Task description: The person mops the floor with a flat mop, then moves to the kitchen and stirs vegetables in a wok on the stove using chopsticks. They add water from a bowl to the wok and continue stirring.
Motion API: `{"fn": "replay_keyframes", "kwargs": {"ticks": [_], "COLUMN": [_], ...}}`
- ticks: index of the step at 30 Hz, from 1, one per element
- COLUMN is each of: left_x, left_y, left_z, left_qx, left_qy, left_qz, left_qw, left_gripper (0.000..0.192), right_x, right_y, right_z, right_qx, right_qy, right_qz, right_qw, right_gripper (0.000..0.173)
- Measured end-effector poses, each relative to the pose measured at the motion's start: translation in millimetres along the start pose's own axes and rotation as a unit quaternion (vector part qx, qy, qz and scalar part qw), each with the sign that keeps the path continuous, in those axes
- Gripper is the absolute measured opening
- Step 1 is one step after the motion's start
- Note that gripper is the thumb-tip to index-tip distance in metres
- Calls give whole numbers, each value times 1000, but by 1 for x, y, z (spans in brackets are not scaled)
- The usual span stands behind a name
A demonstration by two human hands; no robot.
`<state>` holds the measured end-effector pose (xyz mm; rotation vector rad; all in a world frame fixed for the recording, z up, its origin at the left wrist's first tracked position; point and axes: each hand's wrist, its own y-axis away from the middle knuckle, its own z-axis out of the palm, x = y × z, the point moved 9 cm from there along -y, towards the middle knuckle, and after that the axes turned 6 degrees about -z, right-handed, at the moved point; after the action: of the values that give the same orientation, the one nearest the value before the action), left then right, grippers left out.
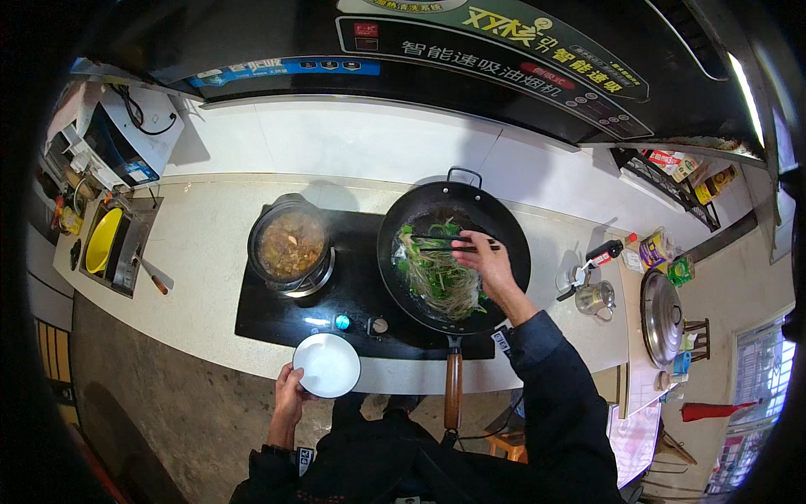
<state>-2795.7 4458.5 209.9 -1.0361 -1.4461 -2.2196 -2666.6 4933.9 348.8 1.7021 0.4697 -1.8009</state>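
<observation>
A pair of dark chopsticks [436, 243] is gripped in my right hand [482, 259], over a black wok [513, 252]. Their tips reach the left part of a heap of green leaves and pale thin strands [444, 283] in the wok. Whether they pinch any of it I cannot tell. My left hand [291, 394] holds a white bowl [327, 365] by its left rim, just in front of the hob [352, 271]. Nothing shows inside the bowl. The wok's wooden handle [453, 390] points towards me, past the counter edge.
A dark pot [255, 252] of brownish stew steams on the left burner. The range hood [441, 57] hangs low above. At the left stands a sink [129, 264] with a yellow basin [102, 240]. To the right are a glass teapot [595, 299], a dark bottle [606, 253] and a large metal lid [661, 318].
</observation>
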Motion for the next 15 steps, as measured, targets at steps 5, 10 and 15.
{"fn": "replay_keyframes", "kwargs": {"ticks": [5,10,15], "left_x": [3,1,1], "left_y": [0,-3,-5], "left_z": [-2,0,2], "left_qx": [11,-4,-14], "left_qy": [-20,-17,-31], "left_qz": [-5,4,-4], "left_qw": [1000,1000,999], "left_gripper": [53,51,49], "right_x": [20,21,15], "right_y": [1,7,31], "right_z": [22,-20,-64], "right_qx": [4,-2,16], "right_qy": [8,194,213], "right_qz": [-39,-120,-54], "right_qw": [999,974,976], "right_gripper": [37,33,32]}}
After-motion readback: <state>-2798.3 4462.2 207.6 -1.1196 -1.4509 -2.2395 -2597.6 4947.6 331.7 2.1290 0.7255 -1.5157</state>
